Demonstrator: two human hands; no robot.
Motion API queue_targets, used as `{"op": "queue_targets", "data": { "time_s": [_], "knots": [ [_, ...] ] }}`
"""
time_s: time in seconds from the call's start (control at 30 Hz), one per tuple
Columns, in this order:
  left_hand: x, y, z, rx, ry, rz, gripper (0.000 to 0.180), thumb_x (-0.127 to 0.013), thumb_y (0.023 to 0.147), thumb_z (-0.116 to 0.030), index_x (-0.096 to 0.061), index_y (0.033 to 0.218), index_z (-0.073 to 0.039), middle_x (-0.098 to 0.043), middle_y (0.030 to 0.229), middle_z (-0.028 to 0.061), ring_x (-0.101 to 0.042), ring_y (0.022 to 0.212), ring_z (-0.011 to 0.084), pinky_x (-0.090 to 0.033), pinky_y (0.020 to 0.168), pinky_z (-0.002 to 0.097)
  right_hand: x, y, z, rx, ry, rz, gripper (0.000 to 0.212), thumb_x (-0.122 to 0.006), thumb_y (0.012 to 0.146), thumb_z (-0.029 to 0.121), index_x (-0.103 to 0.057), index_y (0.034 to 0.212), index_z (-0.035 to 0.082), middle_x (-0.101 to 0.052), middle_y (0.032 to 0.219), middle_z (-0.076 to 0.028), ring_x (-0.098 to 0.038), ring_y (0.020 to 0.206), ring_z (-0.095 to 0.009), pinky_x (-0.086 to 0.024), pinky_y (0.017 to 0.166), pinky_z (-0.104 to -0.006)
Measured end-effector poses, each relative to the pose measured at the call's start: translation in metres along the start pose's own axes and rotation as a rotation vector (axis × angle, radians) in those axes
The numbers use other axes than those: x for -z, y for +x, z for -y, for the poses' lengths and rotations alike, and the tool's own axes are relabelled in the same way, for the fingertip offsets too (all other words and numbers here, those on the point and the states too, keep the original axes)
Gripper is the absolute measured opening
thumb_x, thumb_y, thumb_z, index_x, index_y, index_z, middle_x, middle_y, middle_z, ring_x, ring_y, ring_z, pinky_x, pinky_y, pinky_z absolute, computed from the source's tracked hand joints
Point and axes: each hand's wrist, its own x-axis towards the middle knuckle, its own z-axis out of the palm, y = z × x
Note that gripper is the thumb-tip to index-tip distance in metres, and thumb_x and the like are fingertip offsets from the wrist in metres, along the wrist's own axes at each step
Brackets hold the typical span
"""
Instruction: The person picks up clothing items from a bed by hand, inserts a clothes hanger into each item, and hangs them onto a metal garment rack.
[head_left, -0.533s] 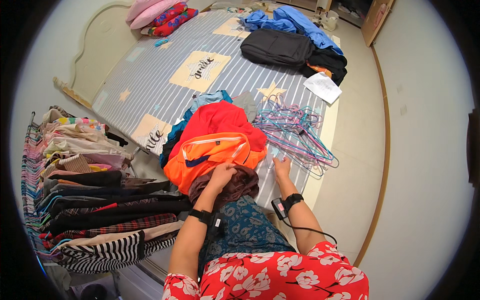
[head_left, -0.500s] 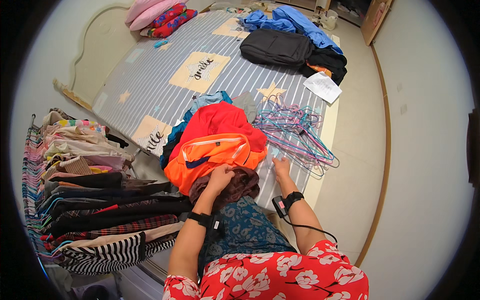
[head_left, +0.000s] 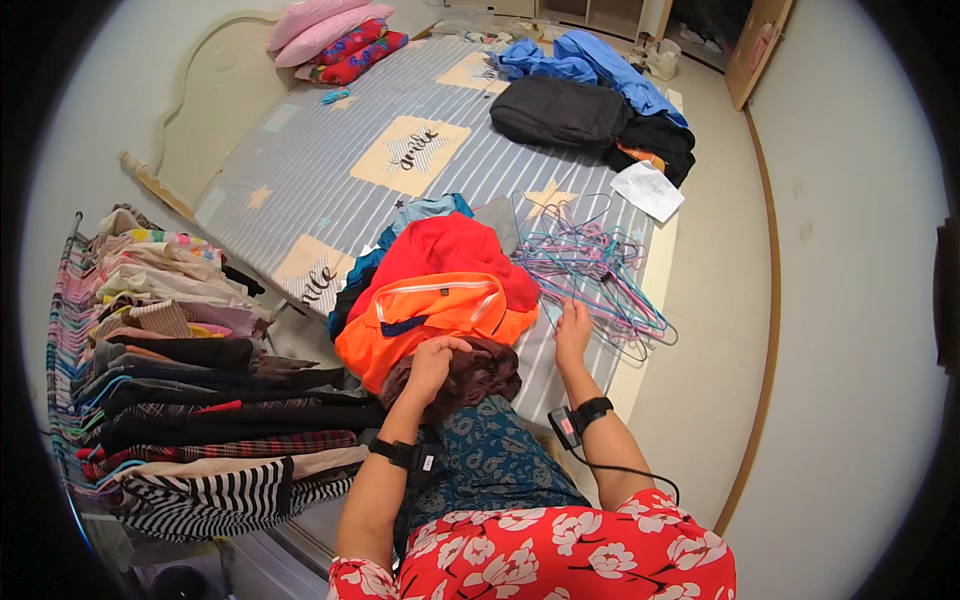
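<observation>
My left hand point(head_left: 432, 366) is closed on the edge of a crumpled dark brown garment point(head_left: 482, 376) at the near side of a clothes pile. Just beyond it lies an orange jacket point(head_left: 425, 318) with a pale zip, and behind that a bright red garment point(head_left: 445, 250). My right hand point(head_left: 572, 335) is at the near edge of a tangle of thin wire clothes hangers point(head_left: 600, 275), its fingers closed around what looks like the wire of one hanger. The fingertips partly hide that wire.
A rack of hung clothes point(head_left: 230, 400) stands close on the left. On the striped bed point(head_left: 330, 215) lie a black bag point(head_left: 560, 110), blue clothing point(head_left: 620, 75), a white paper point(head_left: 648, 190) and folded pink and red bedding point(head_left: 345, 45). A wall point(head_left: 850, 300) rises on the right.
My right hand has moved slightly farther forward to the hangers, its fingers now raised around a wire. My left hand stays at the brown garment. The whole view has shifted a little.
</observation>
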Motion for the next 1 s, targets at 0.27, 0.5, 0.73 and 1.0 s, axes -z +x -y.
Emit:
{"op": "queue_targets", "data": {
  "time_s": [0.27,0.5,0.73,1.0],
  "knots": [
    [-0.008,0.017,-0.022,-0.096,-0.390,-0.247,0.031,-0.058,0.096,-0.026,-0.067,0.104,0.003,-0.063,0.089,-0.0020,-0.053,0.082,0.0053,-0.043,0.076,0.0211,-0.006,-0.088,0.037,-0.057,0.231,0.457,0.018,-0.050,0.099,0.022,-0.057,0.102,0.006,-0.040,0.062,0.005,-0.035,0.051,-0.004,-0.027,0.047,-0.0196],
    [0.008,0.004,-0.018,-0.196,-0.104,-0.292,0.027,-0.056,0.094,-0.020,-0.067,0.100,0.005,-0.067,0.087,0.0048,-0.059,0.080,0.0114,-0.047,0.073,0.0262,-0.006,-0.117,0.050,0.128,-0.050,0.773,0.017,-0.058,0.095,0.015,-0.060,0.107,0.003,-0.047,0.069,0.005,-0.042,0.058,-0.003,-0.033,0.052,-0.0183],
    [0.020,-0.038,-0.026,-0.336,0.280,-0.226,0.021,-0.058,0.091,-0.016,-0.068,0.102,-0.001,-0.066,0.088,0.0112,-0.065,0.085,0.0229,-0.048,0.077,0.0305,-0.037,-0.098,0.123,-0.090,0.434,0.615,0.032,-0.060,0.094,0.016,-0.056,0.122,0.001,-0.046,0.064,0.006,-0.043,0.056,-0.004,-0.033,0.050,-0.0185],
    [0.086,-0.064,-0.040,-0.403,0.303,-0.312,0.042,-0.047,0.079,0.003,-0.062,0.118,-0.002,-0.061,0.119,0.0164,-0.057,0.115,0.0275,-0.042,0.098,0.0326,-0.007,-0.081,0.143,0.327,-0.173,0.773,0.019,-0.065,0.090,0.014,-0.070,0.098,-0.004,-0.070,0.087,-0.004,-0.062,0.080,-0.009,-0.048,0.075,-0.0227]
  ]
}}
